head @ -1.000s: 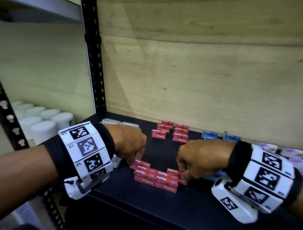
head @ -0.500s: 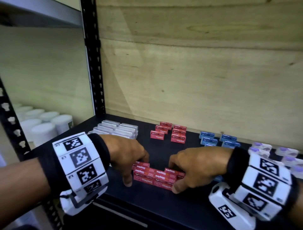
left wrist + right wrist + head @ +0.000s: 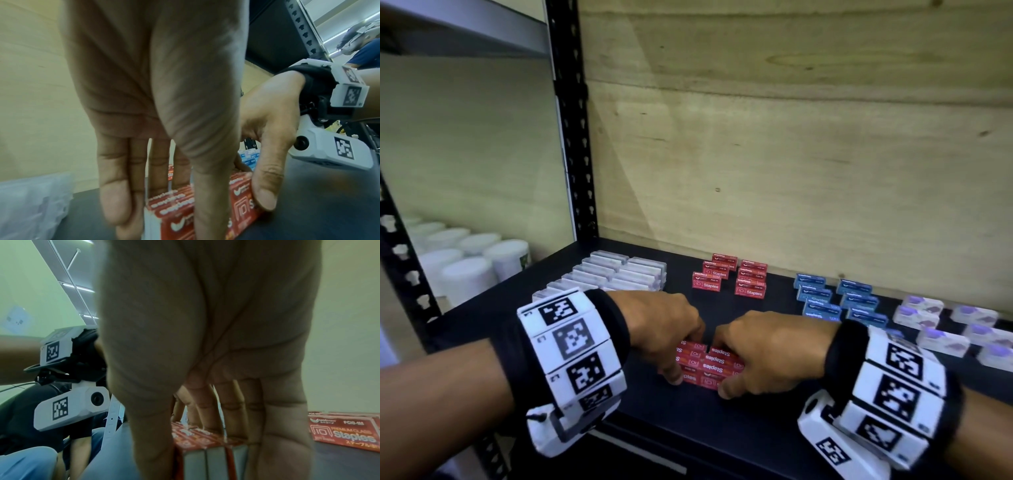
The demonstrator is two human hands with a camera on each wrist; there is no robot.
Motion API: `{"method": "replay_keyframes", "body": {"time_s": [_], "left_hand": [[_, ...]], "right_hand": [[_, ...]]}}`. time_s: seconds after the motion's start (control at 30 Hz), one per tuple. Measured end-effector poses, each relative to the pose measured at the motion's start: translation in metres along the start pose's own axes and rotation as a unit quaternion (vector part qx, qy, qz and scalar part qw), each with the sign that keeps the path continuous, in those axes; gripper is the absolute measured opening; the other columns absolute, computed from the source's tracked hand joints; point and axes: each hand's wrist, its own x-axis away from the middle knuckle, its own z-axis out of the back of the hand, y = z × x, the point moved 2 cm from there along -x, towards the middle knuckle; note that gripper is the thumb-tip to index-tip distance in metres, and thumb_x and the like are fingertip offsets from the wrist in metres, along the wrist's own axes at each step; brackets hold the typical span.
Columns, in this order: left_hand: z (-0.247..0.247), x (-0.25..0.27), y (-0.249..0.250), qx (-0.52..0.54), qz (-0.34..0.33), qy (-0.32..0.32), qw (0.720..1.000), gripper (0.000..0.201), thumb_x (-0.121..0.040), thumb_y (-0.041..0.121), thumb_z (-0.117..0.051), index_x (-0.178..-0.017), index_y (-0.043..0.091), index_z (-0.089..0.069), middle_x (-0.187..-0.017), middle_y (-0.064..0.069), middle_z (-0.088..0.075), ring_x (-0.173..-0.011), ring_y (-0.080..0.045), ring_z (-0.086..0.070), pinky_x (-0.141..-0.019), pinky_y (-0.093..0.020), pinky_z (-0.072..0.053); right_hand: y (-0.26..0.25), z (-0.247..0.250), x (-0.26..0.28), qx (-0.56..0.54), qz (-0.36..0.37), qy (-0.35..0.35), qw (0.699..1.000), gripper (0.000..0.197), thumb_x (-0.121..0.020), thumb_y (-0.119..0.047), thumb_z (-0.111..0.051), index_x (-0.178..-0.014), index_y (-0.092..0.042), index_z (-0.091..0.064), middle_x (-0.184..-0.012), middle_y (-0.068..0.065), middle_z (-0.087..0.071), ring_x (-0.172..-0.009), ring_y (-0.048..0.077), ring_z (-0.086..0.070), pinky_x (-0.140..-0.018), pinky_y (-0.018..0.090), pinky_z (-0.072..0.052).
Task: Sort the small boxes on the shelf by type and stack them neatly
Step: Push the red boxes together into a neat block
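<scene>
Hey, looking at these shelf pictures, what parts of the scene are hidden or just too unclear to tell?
- Head view: how many red staple boxes are in the front cluster; the left hand and right hand cover its ends.
- Head view: the purple boxes run off the right edge.
- Head view: print on the blue boxes is too small to read.
- Left wrist view: the pale thing at lower left is blurred.

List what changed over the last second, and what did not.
Both hands, left hand and right hand, closed inward, squeezing the loose red staple boxes from a spread row into one tight block, thumbs on its near face. The rear red stacks, blue boxes and clear boxes stayed put.
</scene>
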Motion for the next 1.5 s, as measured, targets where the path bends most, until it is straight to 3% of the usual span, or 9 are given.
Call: {"method": "replay_keyframes", "body": {"time_s": [0.27, 0.37, 0.43, 0.6, 0.83, 1.03, 1.17, 1.43, 1.5], "left_hand": [[0.004, 0.002, -0.002, 0.031, -0.001, -0.011, 0.999, 0.058, -0.073, 0.037, -0.084, -0.124, 0.032, -0.057, -0.106, 0.01, -0.062, -0.1, -0.014, -0.059, -0.093, -0.037, -0.05], [0.015, 0.006, -0.011, 0.068, 0.013, -0.02, 0.997, 0.069, -0.07, 0.034, -0.087, -0.13, 0.034, -0.053, -0.092, 0.019, -0.058, -0.089, -0.007, -0.055, -0.078, -0.022, -0.047], [0.025, 0.007, -0.018, 0.073, 0.03, -0.02, 0.997, 0.076, -0.07, 0.036, -0.087, -0.135, 0.036, -0.048, -0.107, 0.02, -0.06, -0.092, -0.005, -0.053, -0.068, -0.017, -0.041], [0.051, -0.002, -0.034, 0.062, 0.055, 0.035, 0.996, 0.062, -0.078, 0.05, -0.076, -0.134, 0.034, -0.052, -0.123, 0.016, -0.061, -0.105, -0.009, -0.057, -0.092, -0.026, -0.044], [0.074, -0.045, -0.051, 0.009, 0.085, 0.095, 0.992, 0.046, -0.086, 0.046, -0.07, -0.126, 0.025, -0.059, -0.12, 0.007, -0.064, -0.103, -0.015, -0.06, -0.09, -0.032, -0.049], [0.075, -0.086, -0.057, -0.054, 0.1, 0.075, 0.991, 0.05, -0.086, 0.045, -0.071, -0.129, 0.023, -0.058, -0.117, 0.001, -0.063, -0.102, -0.022, -0.06, -0.076, -0.032, -0.046], [0.079, -0.102, -0.06, -0.058, 0.098, 0.053, 0.992, 0.048, -0.086, 0.042, -0.072, -0.13, 0.025, -0.059, -0.118, 0.003, -0.065, -0.105, -0.02, -0.061, -0.082, -0.033, -0.049], [0.082, -0.122, -0.06, -0.069, 0.093, 0.026, 0.993, 0.038, -0.087, 0.033, -0.073, -0.123, 0.023, -0.063, -0.118, 0.004, -0.067, -0.093, -0.014, -0.054, -0.08, -0.028, -0.042], [0.081, -0.126, -0.06, -0.067, 0.086, 0.024, 0.994, 0.033, -0.087, 0.031, -0.073, -0.118, 0.021, -0.067, -0.113, 0.004, -0.068, -0.089, -0.012, -0.054, -0.077, -0.027, -0.042]], "right_hand": [[0.001, 0.002, -0.001, -0.018, 0.022, -0.004, 1.0, 0.055, -0.085, -0.064, -0.06, -0.126, -0.028, -0.054, -0.112, -0.002, -0.064, -0.094, 0.018, -0.062, -0.075, 0.03, -0.049], [0.011, 0.011, 0.001, -0.044, 0.021, -0.007, 0.999, 0.056, -0.086, -0.07, -0.052, -0.126, -0.031, -0.052, -0.113, -0.006, -0.064, -0.098, 0.015, -0.061, -0.085, 0.033, -0.052], [0.02, 0.018, 0.0, -0.056, 0.006, 0.002, 0.998, 0.055, -0.087, -0.072, -0.047, -0.125, -0.033, -0.053, -0.114, -0.009, -0.063, -0.1, 0.013, -0.06, -0.089, 0.033, -0.051], [0.051, 0.036, -0.014, -0.037, -0.036, 0.033, 0.998, 0.048, -0.093, -0.063, -0.049, -0.126, -0.03, -0.057, -0.12, -0.008, -0.063, -0.101, 0.014, -0.059, -0.094, 0.034, -0.049], [0.099, 0.059, -0.046, 0.01, -0.101, 0.044, 0.994, 0.035, -0.091, -0.048, -0.064, -0.116, -0.022, -0.064, -0.109, -0.004, -0.067, -0.097, 0.019, -0.062, -0.086, 0.032, -0.05], [0.121, 0.068, -0.078, 0.028, -0.116, 0.006, 0.993, 0.033, -0.088, -0.043, -0.071, -0.109, -0.019, -0.067, -0.101, -0.003, -0.069, -0.092, 0.018, -0.063, -0.076, 0.029, -0.047], [0.123, 0.063, -0.095, 0.028, -0.109, -0.041, 0.993, 0.029, -0.085, -0.039, -0.075, -0.103, -0.017, -0.072, -0.09, -0.003, -0.07, -0.088, 0.017, -0.065, -0.08, 0.031, -0.053], [0.122, 0.059, -0.111, 0.008, -0.08, -0.051, 0.995, 0.019, -0.089, -0.017, -0.069, -0.105, -0.007, -0.074, -0.085, 0.0, -0.072, -0.064, 0.009, -0.055, -0.06, 0.019, -0.047], [0.121, 0.057, -0.113, 0.013, -0.076, -0.05, 0.996, 0.019, -0.09, -0.018, -0.069, -0.105, -0.009, -0.075, -0.07, -0.007, -0.063, -0.061, 0.007, -0.054, -0.054, 0.017, -0.044]]}}
